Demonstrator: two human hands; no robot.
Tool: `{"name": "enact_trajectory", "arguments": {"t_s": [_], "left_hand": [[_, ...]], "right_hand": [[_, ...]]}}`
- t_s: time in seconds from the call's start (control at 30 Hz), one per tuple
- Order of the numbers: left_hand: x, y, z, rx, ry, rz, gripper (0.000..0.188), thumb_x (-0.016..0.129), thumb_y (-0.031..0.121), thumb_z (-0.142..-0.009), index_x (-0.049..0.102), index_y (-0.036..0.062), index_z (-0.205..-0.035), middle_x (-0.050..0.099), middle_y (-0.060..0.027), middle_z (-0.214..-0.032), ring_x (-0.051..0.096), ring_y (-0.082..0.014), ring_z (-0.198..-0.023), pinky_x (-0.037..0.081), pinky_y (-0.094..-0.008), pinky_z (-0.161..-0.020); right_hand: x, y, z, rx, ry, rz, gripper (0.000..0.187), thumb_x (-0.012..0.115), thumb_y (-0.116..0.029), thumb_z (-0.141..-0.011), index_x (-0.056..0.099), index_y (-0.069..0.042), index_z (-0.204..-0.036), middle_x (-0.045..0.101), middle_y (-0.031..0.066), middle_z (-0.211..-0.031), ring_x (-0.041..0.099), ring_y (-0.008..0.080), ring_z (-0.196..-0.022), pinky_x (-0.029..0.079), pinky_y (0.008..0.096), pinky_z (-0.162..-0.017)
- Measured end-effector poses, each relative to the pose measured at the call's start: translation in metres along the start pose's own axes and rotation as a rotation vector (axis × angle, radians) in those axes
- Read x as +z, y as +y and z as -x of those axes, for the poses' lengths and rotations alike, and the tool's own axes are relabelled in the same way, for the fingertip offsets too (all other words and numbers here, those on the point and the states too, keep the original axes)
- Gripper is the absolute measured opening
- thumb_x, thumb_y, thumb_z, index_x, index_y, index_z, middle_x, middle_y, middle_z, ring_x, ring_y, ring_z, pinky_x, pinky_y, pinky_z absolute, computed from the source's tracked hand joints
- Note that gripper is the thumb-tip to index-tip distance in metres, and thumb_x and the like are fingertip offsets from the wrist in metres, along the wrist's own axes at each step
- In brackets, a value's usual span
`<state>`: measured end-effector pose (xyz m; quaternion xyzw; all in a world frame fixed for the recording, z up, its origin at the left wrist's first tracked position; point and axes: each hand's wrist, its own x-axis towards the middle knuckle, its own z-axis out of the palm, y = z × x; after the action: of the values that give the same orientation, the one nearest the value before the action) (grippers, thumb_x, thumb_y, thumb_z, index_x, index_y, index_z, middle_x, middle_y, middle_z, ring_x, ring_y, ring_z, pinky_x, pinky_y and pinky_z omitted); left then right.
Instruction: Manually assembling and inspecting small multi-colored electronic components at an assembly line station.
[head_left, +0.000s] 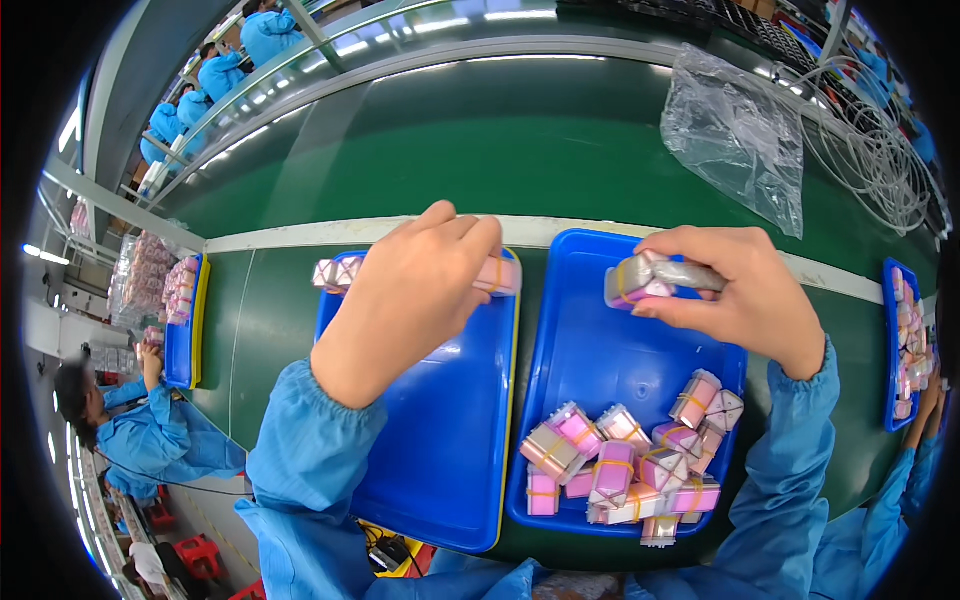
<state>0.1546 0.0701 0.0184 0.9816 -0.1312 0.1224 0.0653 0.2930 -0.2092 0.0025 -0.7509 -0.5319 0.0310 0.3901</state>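
- Right hand [738, 292], right of centre: thumb below and index finger above, closed to the width of a pink-and-grey pack [638, 283]; gripping from its right side, over the top of the right blue tray [580, 350].
- Between the same fingers, a long grey piece [692, 276], blurred; cannot tell whether part of that pack or separate.
- Left hand [425, 268], just left of centre: fingers bent down over the top end of the left blue tray [430, 440], right beside a pink pack [498, 275]. Cannot tell gripping from mere touching, with fingertips mostly hidden.
- Left of those knuckles, more white-and-pink packs [335, 274], along the same end.
- Possible trouble here: a neighbouring pack nudged crooked, from bent fingers crowding the others.
- Possible trouble on the right: a twist or drop, from a one-sided hold; or a yellow band pushed off, from a dragging thumb.
- At lower right, loose packs [612, 472] heaped at all angles, with one across the bottom rim: could tip out if bumped by a sleeve.
- Farther out, upper right: a clear plastic bag [735, 140] and coiled cables [860, 150], on the green table [400, 170]; well apart from both hands, so little risk of snagging.
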Motion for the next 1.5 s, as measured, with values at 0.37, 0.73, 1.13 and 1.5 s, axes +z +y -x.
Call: {"name": "enact_trajectory", "arguments": {"t_s": [0.37, 0.73, 1.13, 1.5], "left_hand": [[0.023, 0.019, 0.002, -0.167, 0.077, -0.263, 0.038, 0.076, 0.001, -0.071, 0.066, 0.0041, -0.107, 0.062, -0.0100, -0.096, 0.060, -0.0293, -0.095, 0.051, -0.0375, -0.079], [0.011, 0.041, 0.043, -0.276, -0.002, 0.196, 0.042, 0.078, 0.001, -0.073, 0.071, 0.0119, -0.113, 0.067, -0.0052, -0.106, 0.063, -0.0248, -0.099, 0.049, -0.0342, -0.077], [0.030, -0.007, 0.008, -0.069, 0.024, -0.224, 0.041, 0.081, 0.003, -0.068, 0.066, 0.0159, -0.104, 0.073, 0.0023, -0.093, 0.054, -0.0283, -0.114, 0.032, -0.0516, -0.106], [0.011, 0.059, 0.045, -0.371, 0.188, 0.699, 0.074, 0.081, 0.005, -0.082, 0.039, 0.0027, -0.143, 0.046, -0.0181, -0.130, 0.056, -0.0279, -0.114, 0.044, -0.0449, -0.101]], "right_hand": [[0.001, 0.000, 0.000, 0.020, -0.063, 0.069, 0.040, 0.085, -0.030, -0.082, 0.071, -0.003, -0.108, 0.074, 0.0176, -0.090, 0.070, 0.0323, -0.067, 0.055, 0.0369, -0.061], [0.010, 0.009, 0.001, 0.030, -0.081, 0.055, 0.040, 0.085, -0.030, -0.082, 0.070, -0.003, -0.107, 0.073, 0.0179, -0.086, 0.070, 0.0309, -0.067, 0.055, 0.0364, -0.061], [0.012, 0.008, -0.004, 0.057, -0.117, -0.001, 0.039, 0.087, -0.025, -0.080, 0.070, -0.001, -0.105, 0.070, 0.0163, -0.080, 0.067, 0.0266, -0.062, 0.052, 0.0343, -0.058], [0.007, -0.018, -0.001, 0.386, -0.279, -0.959, 0.027, 0.079, -0.009, -0.091, 0.068, 0.000, -0.114, 0.074, 0.0061, -0.099, 0.067, 0.0072, -0.089, 0.054, 0.0243, -0.075]]}}
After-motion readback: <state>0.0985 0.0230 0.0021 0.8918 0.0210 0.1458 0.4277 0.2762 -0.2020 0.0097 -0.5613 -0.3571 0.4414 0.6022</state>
